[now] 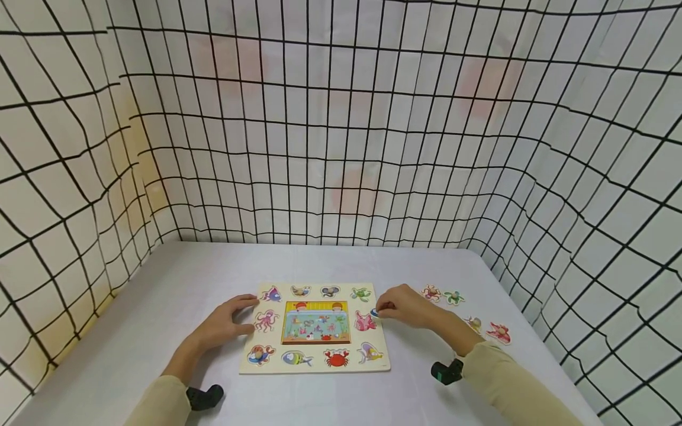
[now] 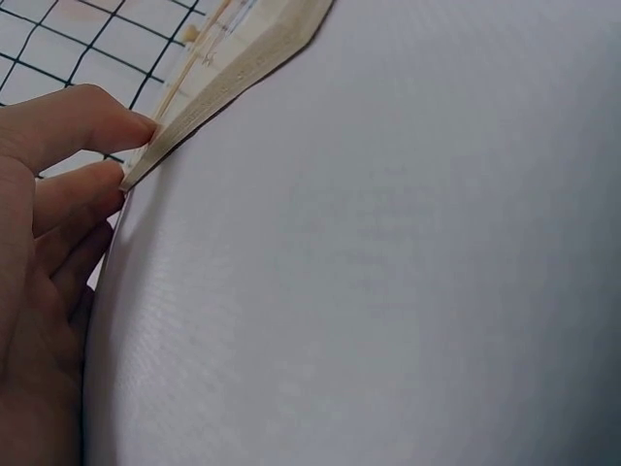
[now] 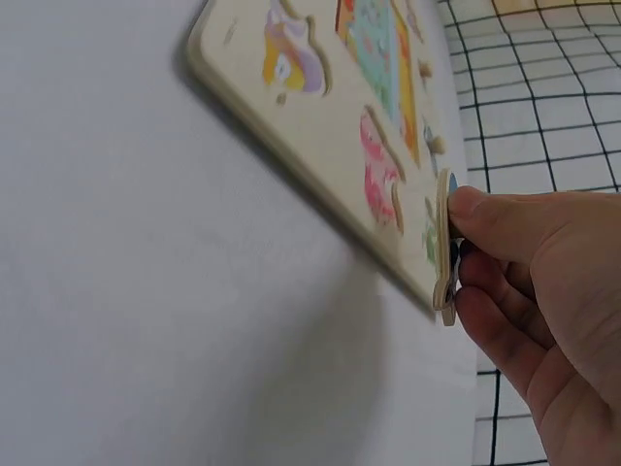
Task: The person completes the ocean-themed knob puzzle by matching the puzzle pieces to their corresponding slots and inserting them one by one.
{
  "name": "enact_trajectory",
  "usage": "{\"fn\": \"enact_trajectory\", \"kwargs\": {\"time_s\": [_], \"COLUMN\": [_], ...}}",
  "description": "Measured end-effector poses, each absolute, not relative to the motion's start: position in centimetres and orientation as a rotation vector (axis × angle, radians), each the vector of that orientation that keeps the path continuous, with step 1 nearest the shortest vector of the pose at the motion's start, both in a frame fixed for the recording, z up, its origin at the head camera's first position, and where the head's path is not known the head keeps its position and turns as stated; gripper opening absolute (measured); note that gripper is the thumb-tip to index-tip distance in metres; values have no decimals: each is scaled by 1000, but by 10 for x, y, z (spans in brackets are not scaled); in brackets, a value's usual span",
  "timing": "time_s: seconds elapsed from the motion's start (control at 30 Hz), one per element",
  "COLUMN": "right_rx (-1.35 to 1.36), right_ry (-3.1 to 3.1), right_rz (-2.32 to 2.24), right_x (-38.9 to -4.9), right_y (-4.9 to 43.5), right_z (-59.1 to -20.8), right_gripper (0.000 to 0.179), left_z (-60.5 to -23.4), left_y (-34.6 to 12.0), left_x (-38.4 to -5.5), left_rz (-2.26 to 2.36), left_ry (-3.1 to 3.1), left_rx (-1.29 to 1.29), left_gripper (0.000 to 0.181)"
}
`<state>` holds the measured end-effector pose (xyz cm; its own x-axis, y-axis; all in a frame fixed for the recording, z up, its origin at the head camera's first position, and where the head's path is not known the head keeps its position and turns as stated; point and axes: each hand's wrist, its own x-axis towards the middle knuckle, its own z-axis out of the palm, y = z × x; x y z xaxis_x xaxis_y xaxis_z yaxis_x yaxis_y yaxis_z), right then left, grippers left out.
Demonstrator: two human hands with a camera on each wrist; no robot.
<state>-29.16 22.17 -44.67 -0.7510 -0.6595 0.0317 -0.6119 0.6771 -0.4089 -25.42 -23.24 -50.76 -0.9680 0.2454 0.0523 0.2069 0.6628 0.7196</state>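
A wooden puzzle board printed with sea creatures lies flat on the white table. My left hand rests at its left side, thumb and fingertips touching the edge; the left wrist view shows the same contact. Over the board's right edge, my right hand pinches a small puzzle piece with some blue on it. Edge-on in the right wrist view, the piece stands upright between thumb and fingers, so its picture is hidden. Beside it on the board is the pink creature's slot.
Several loose puzzle pieces lie right of the board, among them a green one and a red-pink one by my right forearm. A black wire grid before white cloth surrounds the table's back and sides.
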Motion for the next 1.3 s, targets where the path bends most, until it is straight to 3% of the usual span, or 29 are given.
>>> {"fn": "enact_trajectory", "kwargs": {"time_s": [0.93, 1.3], "right_rx": [-1298, -1423], "right_ry": [2633, 2555], "right_rz": [-543, -488], "right_x": [-279, -265], "right_y": [130, 76], "right_z": [-433, -445], "right_gripper": [7, 7], "left_z": [-509, -509], "left_y": [-231, -235], "left_x": [-254, -254], "left_rz": [1222, 1224], "left_ry": [2812, 2820], "left_rx": [393, 435], "left_gripper": [70, 71]}}
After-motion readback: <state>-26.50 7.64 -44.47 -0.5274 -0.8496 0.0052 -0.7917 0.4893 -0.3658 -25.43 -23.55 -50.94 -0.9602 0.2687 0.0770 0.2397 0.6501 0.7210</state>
